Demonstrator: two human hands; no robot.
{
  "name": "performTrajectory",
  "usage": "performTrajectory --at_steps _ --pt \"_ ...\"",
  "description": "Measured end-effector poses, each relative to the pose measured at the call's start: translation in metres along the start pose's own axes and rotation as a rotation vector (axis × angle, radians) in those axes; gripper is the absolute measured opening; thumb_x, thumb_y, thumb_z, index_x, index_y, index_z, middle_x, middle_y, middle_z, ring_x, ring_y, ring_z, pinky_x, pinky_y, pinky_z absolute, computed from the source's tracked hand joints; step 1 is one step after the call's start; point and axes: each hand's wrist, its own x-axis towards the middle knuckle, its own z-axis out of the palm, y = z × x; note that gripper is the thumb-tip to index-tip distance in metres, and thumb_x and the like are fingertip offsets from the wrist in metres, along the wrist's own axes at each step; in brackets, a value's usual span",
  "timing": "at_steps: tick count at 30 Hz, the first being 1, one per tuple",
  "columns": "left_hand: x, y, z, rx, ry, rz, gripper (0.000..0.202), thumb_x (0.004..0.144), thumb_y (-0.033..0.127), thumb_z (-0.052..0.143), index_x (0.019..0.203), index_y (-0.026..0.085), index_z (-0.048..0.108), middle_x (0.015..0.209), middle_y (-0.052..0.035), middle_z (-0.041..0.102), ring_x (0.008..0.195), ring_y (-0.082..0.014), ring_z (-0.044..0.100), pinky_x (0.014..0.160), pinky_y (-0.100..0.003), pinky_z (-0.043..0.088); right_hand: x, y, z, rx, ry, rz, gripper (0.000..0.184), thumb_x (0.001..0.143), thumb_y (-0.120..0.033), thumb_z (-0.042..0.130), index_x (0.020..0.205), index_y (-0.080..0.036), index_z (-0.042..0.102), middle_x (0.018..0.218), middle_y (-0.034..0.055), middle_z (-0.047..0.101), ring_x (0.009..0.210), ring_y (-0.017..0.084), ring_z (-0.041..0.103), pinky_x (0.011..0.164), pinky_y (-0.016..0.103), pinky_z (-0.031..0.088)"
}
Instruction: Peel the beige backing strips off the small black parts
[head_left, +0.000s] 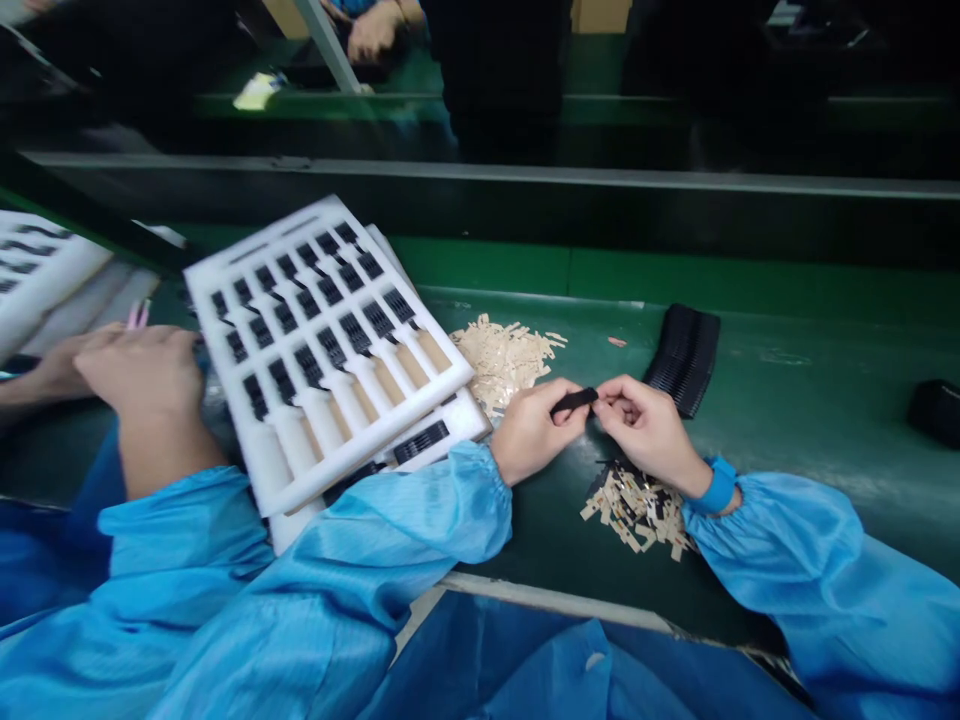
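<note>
Your blue sleeves (pixel 322 580) fill the foreground. Your left hand (pixel 534 432) and right hand (pixel 645 430) both pinch a black strip (pixel 574 401) between them, material unclear from here. Tan-and-black scraps (pixel 637 510) lie just below your right hand, white foam tray (pixel 322 340) just left of your left hand.

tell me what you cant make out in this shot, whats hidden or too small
All from the head view:
The black strip: the fingers of the left hand and right hand hide its ends.
The dark object: cut off by the right edge.
The beige and black pieces: too small to tell their shape.
The co-worker's hand: its fingertips are hidden by the white foam tray.
</note>
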Motion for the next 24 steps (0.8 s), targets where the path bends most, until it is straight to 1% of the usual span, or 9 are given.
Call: performTrajectory --at_steps 4,6,11,15,18,20,22,23,24 --pt "-0.002 -0.001 0.002 -0.021 -0.018 -0.003 0.013 0.086 0.026 0.061 0.092 0.019 0.069 0.067 0.0038 0.054 0.063 -0.0109 0.051 0.064 -0.023 0.042 -0.002 0.005 0.000 0.042 -0.045 0.018 0.023 0.094 -0.041 0.058 0.092 -0.020 0.067 0.071 0.0028 0.066 0.058 0.016 0.058 0.053 0.027 0.044" --pt "-0.001 -0.002 0.003 -0.024 -0.026 0.009 0.013 0.086 0.029 0.061 0.089 0.019 0.069 0.069 0.0019 0.057 0.065 -0.0116 0.054 0.064 -0.023 0.043 -0.002 0.011 0.001 0.037 -0.038 0.030 0.026 0.092 -0.045 0.061 0.093 -0.021 0.068 0.074 0.0042 0.069 0.060 0.018 0.062 0.054 0.028 0.047" --pt "-0.001 -0.005 0.005 -0.010 -0.010 -0.048 0.017 0.083 0.030 0.065 0.096 0.022 0.072 0.072 0.0000 0.062 0.066 -0.0139 0.056 0.064 -0.026 0.045 -0.001 0.028 0.001 0.041 -0.019 0.056 0.033 0.086 -0.055 0.064 0.093 -0.023 0.069 0.077 0.0061 0.072 0.062 0.021 0.066 0.049 0.029 0.049" --pt "-0.002 -0.006 0.007 -0.010 -0.001 -0.018 0.016 0.082 0.032 0.066 0.093 0.022 0.071 0.071 0.0007 0.060 0.064 -0.0134 0.054 0.062 -0.026 0.044 -0.001 0.034 0.002 0.030 -0.034 0.051 0.032 0.084 -0.055 0.065 0.089 -0.024 0.067 0.071 0.0044 0.070 0.058 0.020 0.064 0.049 0.029 0.049" --pt "0.000 -0.007 0.006 -0.083 0.002 -0.042 0.014 0.080 0.031 0.067 0.090 0.021 0.070 0.067 0.0024 0.056 0.061 -0.0118 0.051 0.061 -0.026 0.043 0.001 0.030 0.002 0.048 0.000 0.048 0.028 0.084 -0.050 0.066 0.086 -0.023 0.067 0.070 0.0042 0.069 0.058 0.018 0.063 0.049 0.027 0.049" --pt "0.003 -0.005 0.003 -0.181 0.058 -0.122 0.014 0.082 0.032 0.067 0.088 0.020 0.066 0.064 0.0034 0.054 0.059 -0.0111 0.049 0.057 -0.025 0.042 0.002 0.022 0.002 0.093 0.046 0.053 0.024 0.085 -0.045 0.065 0.087 -0.022 0.066 0.075 0.0050 0.070 0.061 0.017 0.064 0.053 0.026 0.049" --pt "0.007 -0.002 -0.003 -0.274 0.234 -0.244 0.014 0.085 0.033 0.064 0.089 0.020 0.061 0.062 0.0046 0.053 0.054 -0.0101 0.049 0.053 -0.024 0.041 0.004 0.014 0.001 0.147 0.086 0.074 0.022 0.088 -0.041 0.063 0.089 -0.020 0.066 0.074 0.0046 0.068 0.056 0.015 0.059 0.049 0.025 0.045" --pt "0.010 -0.001 -0.007 -0.343 0.296 -0.295 0.016 0.088 0.036 0.061 0.090 0.020 0.058 0.057 0.0064 0.048 0.048 -0.0097 0.046 0.048 -0.023 0.038 0.005 0.010 0.001 0.160 0.088 0.073 0.021 0.088 -0.040 0.062 0.088 -0.020 0.066 0.073 0.0041 0.067 0.054 0.013 0.056 0.047 0.025 0.042" --pt "0.012 0.000 -0.010 -0.403 0.368 -0.313 0.018 0.090 0.038 0.059 0.089 0.020 0.055 0.055 0.0077 0.046 0.046 -0.0093 0.044 0.046 -0.023 0.036 0.005 0.007 0.001 0.163 0.093 0.076 0.021 0.088 -0.039 0.062 0.089 -0.019 0.066 0.072 0.0037 0.066 0.053 0.013 0.054 0.047 0.025 0.040"
